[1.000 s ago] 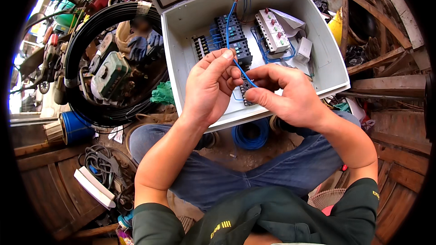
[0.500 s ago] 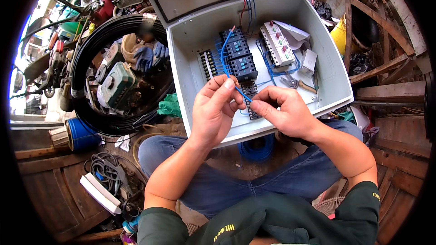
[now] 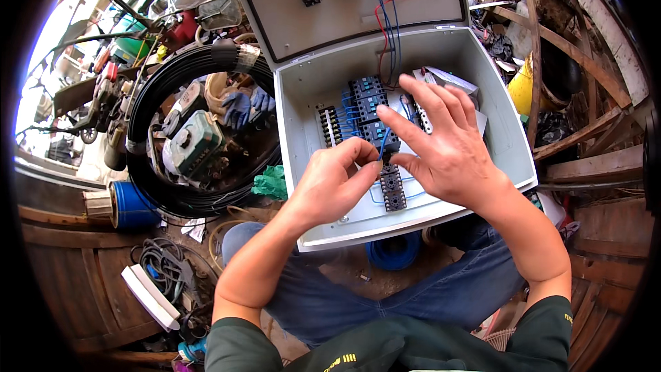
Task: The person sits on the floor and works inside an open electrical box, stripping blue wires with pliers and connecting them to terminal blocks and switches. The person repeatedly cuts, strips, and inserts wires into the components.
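Observation:
In front of me stands a grey metal electrical enclosure [image 3: 297, 114] with its lid [image 3: 317, 24] raised. My left hand [image 3: 337, 178] is closed in a pinch on a short blue wire [image 3: 383, 145], over the lower part of the enclosure. My right hand [image 3: 451, 145] is off the wire, fingers spread above the right half of the interior. Beneath the hands are black contactors [image 3: 368, 94], a terminal strip [image 3: 329, 124] with blue wires, and black relay sockets [image 3: 392, 193]. The right hand hides most of the white breakers and the pliers seen earlier.
A large coil of black cable [image 3: 142, 114] lies at the left, around a green-and-white machine [image 3: 196, 141] and blue gloves. A blue bucket [image 3: 131, 204] is nearby. A blue wire coil [image 3: 394, 251] sits below the enclosure. Wooden frames [image 3: 585, 52] stand at the right.
My right hand has let go of the blue wire, opened and risen up and right. My left hand has moved slightly lower and right with the wire. The view has shifted, showing more of the lid.

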Motion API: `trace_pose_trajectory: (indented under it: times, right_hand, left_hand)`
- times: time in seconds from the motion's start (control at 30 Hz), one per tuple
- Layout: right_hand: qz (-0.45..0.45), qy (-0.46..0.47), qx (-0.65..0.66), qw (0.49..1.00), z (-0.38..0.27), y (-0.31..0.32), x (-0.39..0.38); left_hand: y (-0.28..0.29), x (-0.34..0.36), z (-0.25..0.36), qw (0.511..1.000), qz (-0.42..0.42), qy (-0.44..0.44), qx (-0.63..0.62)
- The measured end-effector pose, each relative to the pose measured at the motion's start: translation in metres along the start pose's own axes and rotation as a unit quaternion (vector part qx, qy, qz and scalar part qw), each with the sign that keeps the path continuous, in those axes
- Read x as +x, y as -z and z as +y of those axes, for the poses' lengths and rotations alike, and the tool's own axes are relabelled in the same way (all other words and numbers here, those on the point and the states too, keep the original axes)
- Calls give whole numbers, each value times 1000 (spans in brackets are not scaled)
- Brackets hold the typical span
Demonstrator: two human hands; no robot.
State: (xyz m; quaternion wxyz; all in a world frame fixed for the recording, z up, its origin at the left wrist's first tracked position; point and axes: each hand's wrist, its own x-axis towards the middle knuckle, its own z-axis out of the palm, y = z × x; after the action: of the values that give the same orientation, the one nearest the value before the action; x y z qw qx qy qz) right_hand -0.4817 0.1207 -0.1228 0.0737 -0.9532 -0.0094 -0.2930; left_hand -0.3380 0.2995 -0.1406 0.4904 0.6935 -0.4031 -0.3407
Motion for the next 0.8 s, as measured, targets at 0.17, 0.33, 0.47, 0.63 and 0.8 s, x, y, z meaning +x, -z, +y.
trace_pose_trajectory:
  times: [0.17, 0.33, 0.47, 0.63, 0.8]
  right_hand:
    - [-23, 84, -17, 996, 27, -17, 34]
    - [33, -4, 144, 989, 78, -52, 87]
    - [47, -170, 262, 949, 128, -83, 142]
    - [97, -202, 268, 937, 166, -118, 185]
    - [114, -219, 240, 939, 183, -136, 192]
  left_hand:
    - [40, 59, 21, 988, -48, -34, 145]
    - [89, 131, 28, 984, -77, -76, 145]
    - [138, 181, 17, 980, 59, -85, 170]
    - [152, 229, -19, 928, 245, -202, 192]
    - [154, 247, -38, 879, 307, -265, 249]
